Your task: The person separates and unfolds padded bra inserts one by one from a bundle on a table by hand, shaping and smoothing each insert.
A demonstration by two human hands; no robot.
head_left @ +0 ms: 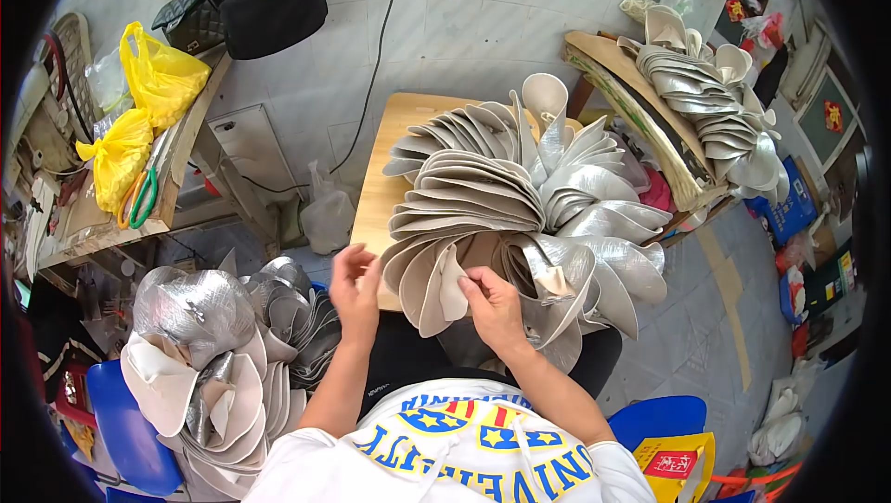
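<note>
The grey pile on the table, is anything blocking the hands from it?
No, nothing visible blocks them. The right hand touches a pale piece at the near side of the pile. The left hand is just left of the pile, with nothing seen between.

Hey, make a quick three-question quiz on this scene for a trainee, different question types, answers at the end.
1. Which hand pinches the pale flap at the near edge of the central pile?

2. Multiple choice: the central pile rests on
A) a blue chair
B) a pale wooden surface
C) the tiled floor

3. True or false: the pieces in the central pile show both dull grey and shiny silver surfaces.

Key:
1. The right hand
2. B
3. True
</note>
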